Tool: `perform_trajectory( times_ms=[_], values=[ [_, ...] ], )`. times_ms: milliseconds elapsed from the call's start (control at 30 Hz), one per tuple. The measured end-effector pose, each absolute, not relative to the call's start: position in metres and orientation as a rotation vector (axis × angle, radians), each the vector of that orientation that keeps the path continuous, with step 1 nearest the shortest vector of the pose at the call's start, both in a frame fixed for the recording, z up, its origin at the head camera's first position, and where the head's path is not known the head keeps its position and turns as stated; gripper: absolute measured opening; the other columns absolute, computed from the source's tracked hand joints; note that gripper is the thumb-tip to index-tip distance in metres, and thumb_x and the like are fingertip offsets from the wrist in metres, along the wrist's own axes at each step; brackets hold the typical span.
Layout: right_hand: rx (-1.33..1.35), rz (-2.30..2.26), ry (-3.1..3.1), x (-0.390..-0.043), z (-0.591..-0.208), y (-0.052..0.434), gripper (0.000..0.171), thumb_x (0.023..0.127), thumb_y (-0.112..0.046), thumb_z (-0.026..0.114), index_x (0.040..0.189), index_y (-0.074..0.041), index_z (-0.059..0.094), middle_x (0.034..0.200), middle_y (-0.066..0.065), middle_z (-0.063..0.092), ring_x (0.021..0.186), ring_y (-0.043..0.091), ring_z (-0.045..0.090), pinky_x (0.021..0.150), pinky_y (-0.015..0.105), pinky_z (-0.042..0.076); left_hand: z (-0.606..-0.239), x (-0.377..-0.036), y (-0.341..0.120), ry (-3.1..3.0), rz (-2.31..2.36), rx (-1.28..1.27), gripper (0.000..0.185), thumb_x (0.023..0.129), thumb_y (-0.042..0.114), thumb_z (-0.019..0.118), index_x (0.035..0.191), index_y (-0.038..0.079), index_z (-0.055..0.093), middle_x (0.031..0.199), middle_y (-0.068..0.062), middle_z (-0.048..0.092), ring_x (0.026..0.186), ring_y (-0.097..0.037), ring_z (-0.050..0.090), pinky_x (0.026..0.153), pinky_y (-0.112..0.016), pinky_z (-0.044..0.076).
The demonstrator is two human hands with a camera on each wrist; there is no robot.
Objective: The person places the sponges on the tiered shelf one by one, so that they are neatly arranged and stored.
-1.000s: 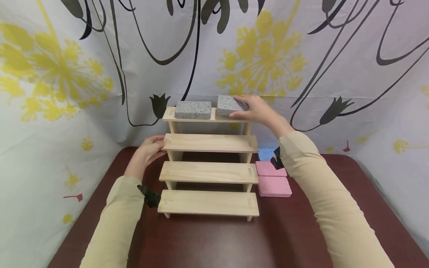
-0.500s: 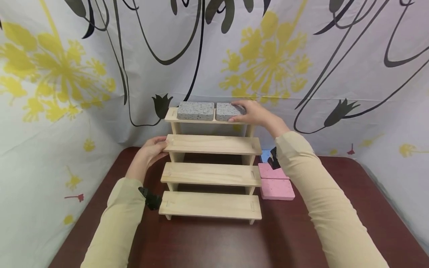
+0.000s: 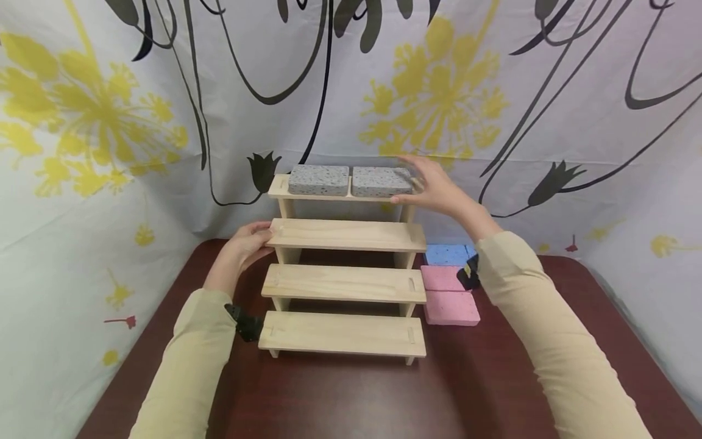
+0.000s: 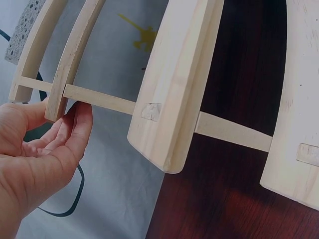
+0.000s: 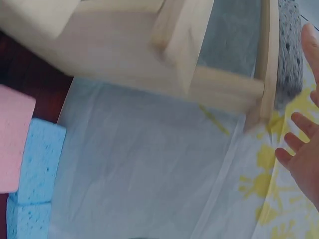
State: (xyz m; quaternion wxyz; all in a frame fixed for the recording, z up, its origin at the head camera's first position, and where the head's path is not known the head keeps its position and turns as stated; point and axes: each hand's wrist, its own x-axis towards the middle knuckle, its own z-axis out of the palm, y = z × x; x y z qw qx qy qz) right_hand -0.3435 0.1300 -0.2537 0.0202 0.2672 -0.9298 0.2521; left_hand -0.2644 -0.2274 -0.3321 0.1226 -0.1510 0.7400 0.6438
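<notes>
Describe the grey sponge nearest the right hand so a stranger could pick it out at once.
Start at the four-step pale wooden display stand on the dark red table and go to its top step. Two speckled grey rectangular sponges lie there end to end; it is the right-hand grey sponge, beside the open right hand, not the left-hand grey sponge.

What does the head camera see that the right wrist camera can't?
Only the head view shows the left hand on the second shelf's end, the whole four-step wooden rack, both grey sponges on top, and the brown table. Only the right wrist view shows the rack's underside from below. Both show the open right hand, pink sponges and blue sponges.
</notes>
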Motion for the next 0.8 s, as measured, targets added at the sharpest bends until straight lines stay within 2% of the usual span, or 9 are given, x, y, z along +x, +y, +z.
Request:
perform_trajectory(
  times_ms=[233,367,533,700,800],
  values=[
    [0.772,0.887,-2.824,-0.328,-0.276,0.173,0.102,0.074,-0.034,0.078,0.15,-0.015,0.013,0.156,0.015,0.014,0.142,0.039,0.011,0.115,0.061,0.01,-0.332,-0.264,-0.228,2.154,1.876,-0.425,0.054,0.099,0.015,0.037,0.149,0.006,0.017,0.148,-0.021,0.028,0.134,-0.028,0.035,0.114,-0.035,0.033],
    [0.673,0.922,-2.894,-0.315,-0.301,0.198,0.104,0.076,-0.036,0.076,0.151,-0.014,0.008,0.156,0.017,0.011,0.142,0.04,0.011,0.114,0.063,0.013,-0.333,-0.264,-0.228,2.144,1.876,-0.42,0.054,0.099,0.015,0.037,0.149,0.006,0.017,0.149,-0.021,0.027,0.135,-0.028,0.034,0.114,-0.035,0.033],
    [0.643,0.893,-2.973,-0.296,-0.341,0.226,0.098,0.079,-0.036,0.072,0.149,-0.002,0.011,0.154,0.024,0.014,0.14,0.044,0.014,0.112,0.064,0.017,-0.334,-0.263,-0.227,2.142,1.878,-0.417,0.054,0.1,0.015,0.036,0.149,0.006,0.017,0.15,-0.022,0.026,0.136,-0.029,0.033,0.114,-0.035,0.032],
    [0.707,0.824,-3.028,-0.276,-0.381,0.244,0.093,0.083,-0.035,0.067,0.15,-0.005,0.009,0.155,0.023,0.011,0.14,0.044,0.012,0.112,0.065,0.015,-0.33,-0.263,-0.228,2.153,1.855,-0.424,0.054,0.1,0.016,0.036,0.149,0.007,0.016,0.151,-0.021,0.024,0.136,-0.028,0.033,0.114,-0.035,0.032],
    [0.749,0.76,-3.03,-0.263,-0.403,0.25,0.088,0.081,-0.036,0.069,0.148,-0.006,0.021,0.151,0.024,0.021,0.137,0.045,0.021,0.108,0.067,0.021,-0.328,-0.263,-0.227,2.162,1.845,-0.423,0.054,0.1,0.017,0.036,0.149,0.007,0.015,0.151,-0.021,0.023,0.137,-0.028,0.032,0.114,-0.035,0.032]
  ],
)
